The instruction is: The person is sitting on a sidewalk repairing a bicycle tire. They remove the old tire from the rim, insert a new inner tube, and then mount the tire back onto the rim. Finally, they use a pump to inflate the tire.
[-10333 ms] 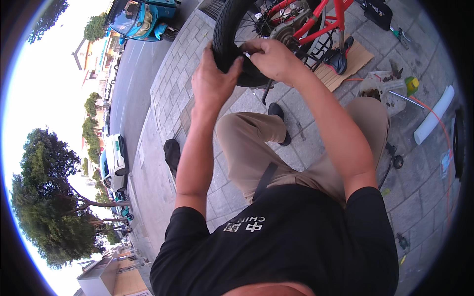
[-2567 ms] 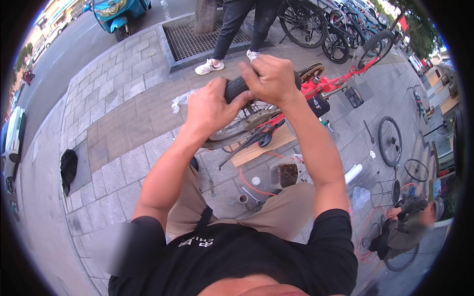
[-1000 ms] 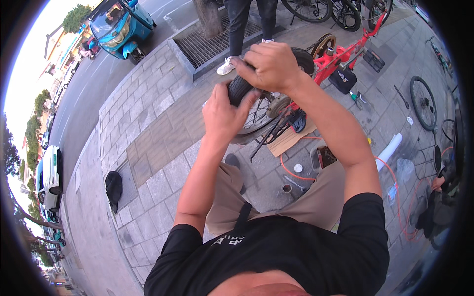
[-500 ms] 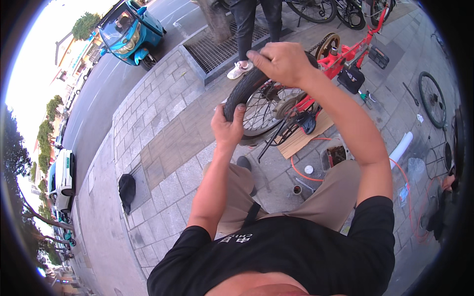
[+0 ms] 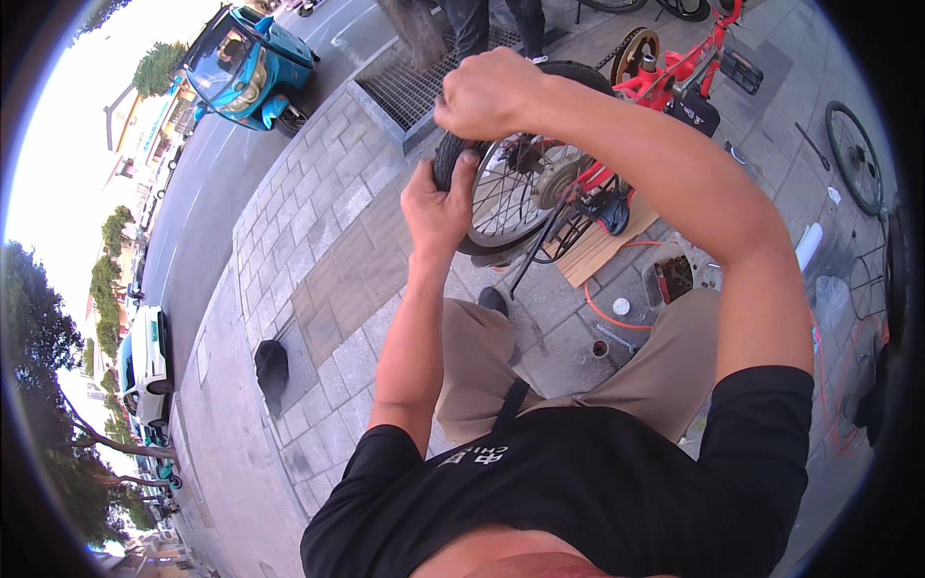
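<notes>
A red bicycle (image 5: 679, 82) lies upside down in front of me, its spoked wheel (image 5: 506, 207) facing me. My left hand (image 5: 438, 204) is closed round the black bicycle tyre (image 5: 449, 159) at the wheel's near left side, thumb on the inner side. Just above it, my right hand (image 5: 493, 94) is closed in a fist over the upper left of the same tyre; its fingertips are hidden from view. Beside the hub (image 5: 554, 185) are the frame's rear end and a kickstand (image 5: 532, 252).
Cardboard (image 5: 602, 246) lies under the bicycle. Near my knees are an open box (image 5: 670, 279), a white lid (image 5: 621, 306), a small can (image 5: 599, 349) and an orange hose (image 5: 602, 310). A loose wheel (image 5: 854, 159) lies right. A person (image 5: 467, 29) stands behind the tree grate (image 5: 400, 101).
My right hand has moved left along the tyre, closer to my left hand, and its fingers have curled in. My left hand keeps its hold. The whole view has shifted slightly.
</notes>
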Demonstrator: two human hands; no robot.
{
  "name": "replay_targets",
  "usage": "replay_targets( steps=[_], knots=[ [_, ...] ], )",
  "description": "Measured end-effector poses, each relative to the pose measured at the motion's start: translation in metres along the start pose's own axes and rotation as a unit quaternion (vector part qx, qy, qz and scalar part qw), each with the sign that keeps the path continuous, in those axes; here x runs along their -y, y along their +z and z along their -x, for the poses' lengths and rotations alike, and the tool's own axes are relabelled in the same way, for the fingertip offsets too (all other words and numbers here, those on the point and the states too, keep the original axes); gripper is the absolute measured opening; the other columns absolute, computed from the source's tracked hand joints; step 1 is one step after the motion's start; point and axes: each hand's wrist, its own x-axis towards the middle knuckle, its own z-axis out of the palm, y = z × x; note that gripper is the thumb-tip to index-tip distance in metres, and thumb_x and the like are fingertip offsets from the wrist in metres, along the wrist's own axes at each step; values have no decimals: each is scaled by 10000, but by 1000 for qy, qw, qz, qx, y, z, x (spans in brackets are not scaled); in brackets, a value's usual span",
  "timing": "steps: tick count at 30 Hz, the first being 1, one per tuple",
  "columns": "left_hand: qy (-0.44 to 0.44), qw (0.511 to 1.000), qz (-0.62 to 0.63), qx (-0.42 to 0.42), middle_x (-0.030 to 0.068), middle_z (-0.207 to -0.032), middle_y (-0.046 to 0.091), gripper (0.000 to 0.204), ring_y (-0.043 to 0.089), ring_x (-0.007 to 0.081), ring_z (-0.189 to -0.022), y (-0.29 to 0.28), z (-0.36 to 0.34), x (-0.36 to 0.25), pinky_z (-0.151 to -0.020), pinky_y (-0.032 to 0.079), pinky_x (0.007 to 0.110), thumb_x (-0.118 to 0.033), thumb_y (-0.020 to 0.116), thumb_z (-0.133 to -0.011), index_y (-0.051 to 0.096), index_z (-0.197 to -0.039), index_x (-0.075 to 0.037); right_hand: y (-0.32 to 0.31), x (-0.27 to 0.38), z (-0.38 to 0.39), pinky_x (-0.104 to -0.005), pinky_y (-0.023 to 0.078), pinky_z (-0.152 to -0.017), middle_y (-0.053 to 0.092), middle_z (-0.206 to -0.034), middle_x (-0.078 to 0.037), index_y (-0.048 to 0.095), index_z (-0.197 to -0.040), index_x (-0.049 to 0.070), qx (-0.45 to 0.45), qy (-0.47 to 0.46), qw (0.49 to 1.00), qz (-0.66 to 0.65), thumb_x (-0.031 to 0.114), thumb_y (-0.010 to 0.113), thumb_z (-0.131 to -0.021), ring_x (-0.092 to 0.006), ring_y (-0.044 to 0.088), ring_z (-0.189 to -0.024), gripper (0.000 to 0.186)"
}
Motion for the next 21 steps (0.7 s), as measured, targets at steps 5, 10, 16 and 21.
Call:
replay_targets(
  steps=[5,10,16,21],
  knots=[
    [14,999,31,-38,168,-742,671,485,636,285,-689,4,15,9,-665,524,405,-454,827,-969,691,-950,12,14,-24,29,-511,557,-743,759,-795,-122,801,-800,81,-178,-63,982,19,453,647,-1012,-357,732,-773,455],
    [-3,999,-21,-29,232,-863,709,458,698,387,-774,7,36,27,-740,554,453,-402,839,-947,694,-1093,6,31,-30,44,-445,498,-653,678,-720,-58,736,-724,128,-336,-88,938,24,386,777,-934,-301,672,-691,335],
    [96,994,-43,-24,202,-1014,744,466,742,337,-895,4,13,5,-801,574,442,-374,845,-971,676,-1171,11,42,3,31,-431,520,-636,654,-631,-50,678,-595,131,-314,-113,941,44,372,728,-918,-285,685,-639,407],
    [71,997,15,-9,132,-820,704,438,643,192,-751,1,17,12,-702,533,364,-410,760,-1048,681,-1041,21,14,24,24,-458,605,-714,797,-826,-147,808,-742,104,-44,-32,998,13,388,580,-971,-322,790,-783,430]
  ],
)
